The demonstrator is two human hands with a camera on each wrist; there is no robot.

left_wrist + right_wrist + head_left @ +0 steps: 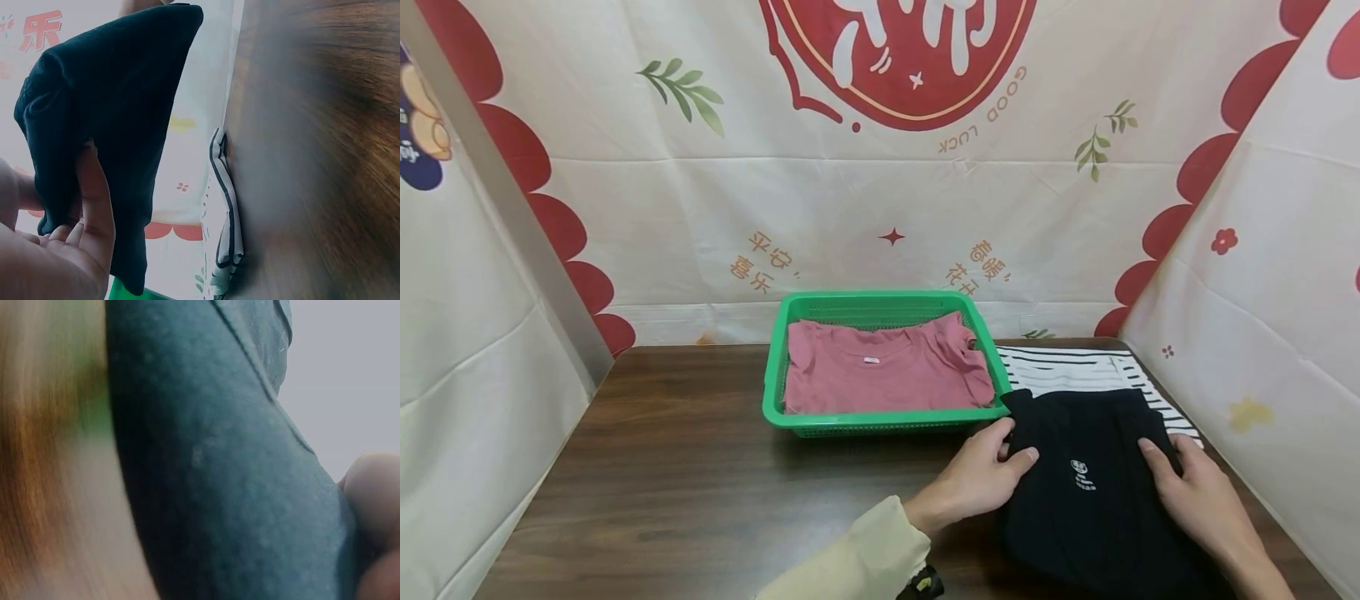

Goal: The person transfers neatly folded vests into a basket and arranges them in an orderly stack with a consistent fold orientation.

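Observation:
A folded black garment (pixel 1075 492) with a small white print hangs between my two hands at the right of the head view. My left hand (pixel 973 475) pinches its left edge, thumb on the front face. On the opposite edge my right hand (pixel 1198 492) grips the cloth, its thumb also in front. In the left wrist view the black cloth (pixel 125 125) is raised off the table, with the left fingers (pixel 94 200) bent around its edge. Dark cloth (pixel 219 462) fills most of the right wrist view, leaving only part of the right hand (pixel 375 506) visible.
A green plastic basket (pixel 880 423) stands at the back centre, holding a folded pink shirt (pixel 880 371). Behind the black garment, a black-and-white striped garment (pixel 1067 371) lies flat on the brown wooden table (pixel 685 483). Printed white cloth (pixel 880 192) encloses the back and sides.

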